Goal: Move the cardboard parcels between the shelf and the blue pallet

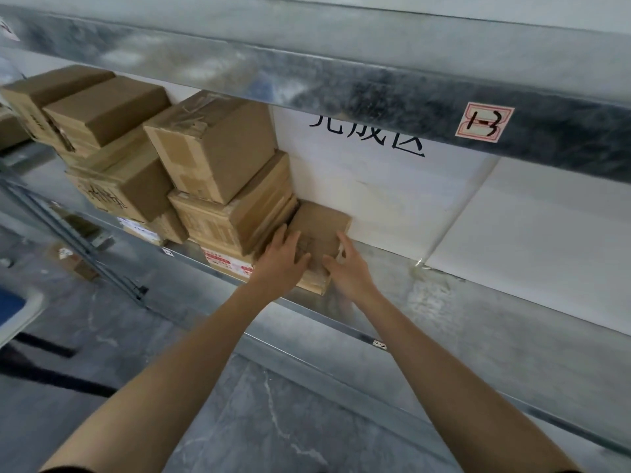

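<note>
The small, flat brown cardboard parcel (321, 230) lies on the galvanised metal shelf (426, 302), its left side touching the bottom of a stack of brown cardboard boxes (218, 158) and its back end close to the wall.

The left hand (281, 257) rests flat on the parcel's top with fingers straight and spread, probably to steady it or slide it. The right hand (346, 271) holds the parcel's front right corner, thumb over the top and fingers up along the side; blur hides how firmly. With one hand pressing and one clasping, the parcel looks to be either seated against the stack or drawn out from it, and the picture does not settle which. Lying low and snug to the stack, it leaves open shelf to its right.

Behind the parcel, a white paper sheet with black handwritten characters (375, 186) covers the wall. Above it runs a grey mottled metal beam (341, 73) bearing a red-bordered label marked 1-3 (484, 122), up and to the parcel's right. Left of the parcel the stack continues in uneven tiers, some boxes taped.

Below the parcel is a grey marbled floor (273, 421). Far to its lower left, a blue object with a pale rim (12, 305) is cut by the frame edge; it may be the pallet, but that cannot be told.
</note>
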